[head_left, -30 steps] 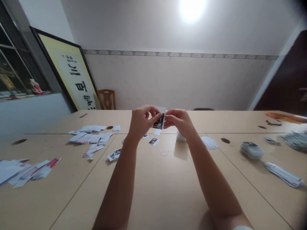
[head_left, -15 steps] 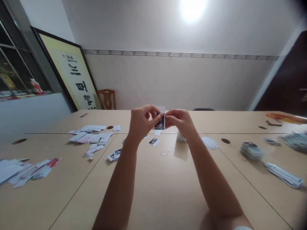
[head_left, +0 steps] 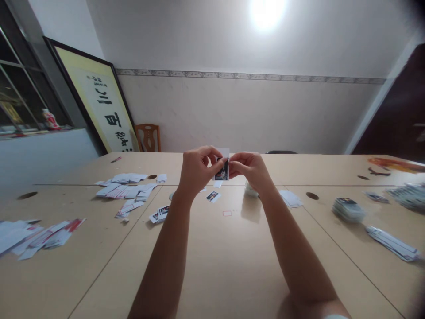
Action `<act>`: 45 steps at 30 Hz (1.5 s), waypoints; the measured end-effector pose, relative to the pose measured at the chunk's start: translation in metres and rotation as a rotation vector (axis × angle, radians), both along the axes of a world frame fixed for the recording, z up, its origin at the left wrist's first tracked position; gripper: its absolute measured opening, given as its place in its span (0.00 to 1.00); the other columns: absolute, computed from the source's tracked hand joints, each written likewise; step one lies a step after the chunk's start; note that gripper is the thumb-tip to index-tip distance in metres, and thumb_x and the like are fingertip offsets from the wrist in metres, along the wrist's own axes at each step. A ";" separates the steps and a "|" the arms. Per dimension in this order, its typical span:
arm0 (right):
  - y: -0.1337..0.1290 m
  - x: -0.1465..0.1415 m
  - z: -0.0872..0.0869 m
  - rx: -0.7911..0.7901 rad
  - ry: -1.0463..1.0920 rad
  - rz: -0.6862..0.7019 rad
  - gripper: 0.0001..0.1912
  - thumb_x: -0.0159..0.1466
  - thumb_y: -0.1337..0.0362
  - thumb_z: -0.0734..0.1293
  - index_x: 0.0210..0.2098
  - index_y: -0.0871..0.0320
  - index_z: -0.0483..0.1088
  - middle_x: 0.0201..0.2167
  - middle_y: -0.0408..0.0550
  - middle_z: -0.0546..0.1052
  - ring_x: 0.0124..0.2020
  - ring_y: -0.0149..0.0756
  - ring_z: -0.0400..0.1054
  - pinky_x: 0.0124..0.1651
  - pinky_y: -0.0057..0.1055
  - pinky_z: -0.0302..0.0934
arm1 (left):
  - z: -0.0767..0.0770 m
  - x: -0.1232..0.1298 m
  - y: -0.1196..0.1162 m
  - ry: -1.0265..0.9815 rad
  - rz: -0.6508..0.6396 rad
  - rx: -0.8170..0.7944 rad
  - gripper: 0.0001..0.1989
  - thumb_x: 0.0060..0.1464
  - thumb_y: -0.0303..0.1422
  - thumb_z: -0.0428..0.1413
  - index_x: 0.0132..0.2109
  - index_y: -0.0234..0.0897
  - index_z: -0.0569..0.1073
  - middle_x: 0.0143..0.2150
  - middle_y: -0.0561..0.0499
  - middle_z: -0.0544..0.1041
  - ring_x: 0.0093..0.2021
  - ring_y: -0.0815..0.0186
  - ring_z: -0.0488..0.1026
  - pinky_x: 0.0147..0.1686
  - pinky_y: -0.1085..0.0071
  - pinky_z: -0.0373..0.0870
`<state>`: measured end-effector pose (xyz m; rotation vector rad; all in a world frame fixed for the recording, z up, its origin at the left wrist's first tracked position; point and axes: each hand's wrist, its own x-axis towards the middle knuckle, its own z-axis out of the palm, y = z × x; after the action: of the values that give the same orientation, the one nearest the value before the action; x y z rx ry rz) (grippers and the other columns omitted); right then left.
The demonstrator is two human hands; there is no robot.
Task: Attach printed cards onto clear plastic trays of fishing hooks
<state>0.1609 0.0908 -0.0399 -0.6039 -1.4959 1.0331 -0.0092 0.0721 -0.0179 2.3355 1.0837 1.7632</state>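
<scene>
A small black printed card (head_left: 222, 172) with a pale, see-through-looking strip above it is held up over the table. My left hand (head_left: 199, 168) is closed, its thumb and fingers pinching the card from the left. On the other side, my right hand (head_left: 247, 168) is closed with its fingertips at the card's right edge. Behind the right wrist stands a partly hidden clear stack (head_left: 249, 190). A loose printed card (head_left: 213, 196) lies below the hands, and more printed cards (head_left: 160, 214) are by my left forearm.
White paper pieces (head_left: 124, 190) lie in piles on the left of the wooden table (head_left: 219, 266), with more slips (head_left: 49, 237) nearer. To the right are white sheets (head_left: 290, 198), a stack of sleeved cards (head_left: 348, 209), a long bundle (head_left: 392, 243) and a heap of packets (head_left: 408, 195).
Both hands and the card have shifted very slightly to the right. The grip on the card looks the same, and the things on the table stay put.
</scene>
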 end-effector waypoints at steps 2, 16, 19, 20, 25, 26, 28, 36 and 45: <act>0.000 0.000 0.000 0.002 0.003 -0.004 0.08 0.52 0.61 0.74 0.27 0.59 0.75 0.23 0.43 0.79 0.24 0.32 0.75 0.32 0.33 0.75 | 0.000 0.000 0.001 -0.002 -0.008 -0.009 0.02 0.50 0.30 0.63 0.30 0.38 0.78 0.21 0.58 0.70 0.21 0.74 0.58 0.22 0.73 0.56; -0.001 0.001 0.001 0.002 -0.008 -0.005 0.09 0.52 0.59 0.75 0.27 0.58 0.75 0.23 0.44 0.80 0.25 0.33 0.76 0.32 0.34 0.75 | 0.000 -0.001 0.000 -0.022 -0.026 -0.030 0.05 0.51 0.33 0.64 0.30 0.38 0.78 0.20 0.57 0.70 0.20 0.74 0.58 0.21 0.74 0.55; -0.001 0.001 0.001 0.004 -0.012 -0.018 0.09 0.52 0.60 0.74 0.27 0.58 0.75 0.23 0.43 0.79 0.24 0.32 0.75 0.32 0.34 0.75 | 0.000 -0.001 0.001 -0.021 -0.032 -0.025 0.05 0.51 0.34 0.64 0.31 0.38 0.78 0.20 0.57 0.70 0.20 0.74 0.58 0.21 0.74 0.56; 0.000 0.001 0.001 0.005 -0.010 -0.019 0.08 0.51 0.60 0.74 0.27 0.58 0.75 0.23 0.43 0.79 0.24 0.32 0.75 0.32 0.33 0.75 | 0.000 -0.001 0.002 -0.022 -0.037 -0.022 0.05 0.51 0.34 0.64 0.31 0.38 0.78 0.20 0.57 0.70 0.20 0.74 0.58 0.21 0.74 0.56; -0.001 0.002 0.002 0.011 0.001 -0.004 0.06 0.52 0.62 0.73 0.26 0.58 0.75 0.22 0.42 0.79 0.24 0.31 0.75 0.31 0.31 0.74 | 0.000 -0.002 0.006 -0.054 -0.097 -0.005 0.08 0.51 0.38 0.66 0.30 0.39 0.79 0.23 0.56 0.70 0.20 0.74 0.57 0.22 0.73 0.56; -0.001 0.002 0.002 0.012 0.000 0.001 0.06 0.52 0.62 0.73 0.26 0.58 0.75 0.22 0.42 0.79 0.24 0.31 0.75 0.31 0.31 0.74 | 0.000 -0.003 0.007 -0.063 -0.116 -0.008 0.09 0.50 0.39 0.66 0.30 0.39 0.79 0.23 0.56 0.70 0.21 0.74 0.57 0.22 0.73 0.56; -0.003 0.003 0.002 0.009 -0.006 0.009 0.06 0.52 0.62 0.73 0.27 0.58 0.75 0.22 0.43 0.79 0.24 0.32 0.75 0.31 0.32 0.75 | 0.000 -0.004 0.008 -0.085 -0.150 -0.020 0.11 0.50 0.41 0.67 0.29 0.39 0.79 0.24 0.55 0.69 0.21 0.74 0.57 0.21 0.73 0.55; -0.016 0.003 0.007 0.034 -0.025 -0.022 0.05 0.53 0.62 0.72 0.25 0.57 0.74 0.23 0.43 0.79 0.23 0.31 0.74 0.30 0.32 0.74 | 0.002 -0.008 0.008 -0.166 -0.271 -0.067 0.11 0.46 0.41 0.69 0.29 0.40 0.80 0.27 0.53 0.69 0.25 0.72 0.61 0.23 0.72 0.57; -0.029 0.001 0.011 0.054 0.015 -0.035 0.04 0.55 0.65 0.71 0.25 0.57 0.74 0.22 0.42 0.78 0.22 0.31 0.74 0.29 0.31 0.74 | 0.003 -0.007 0.005 -0.244 -0.434 -0.051 0.06 0.45 0.37 0.70 0.28 0.44 0.82 0.28 0.53 0.68 0.28 0.70 0.63 0.25 0.71 0.60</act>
<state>0.1615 0.0618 -0.0293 -0.5813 -1.4905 0.9658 -0.0162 0.0776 -0.0151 2.0523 0.5296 1.7598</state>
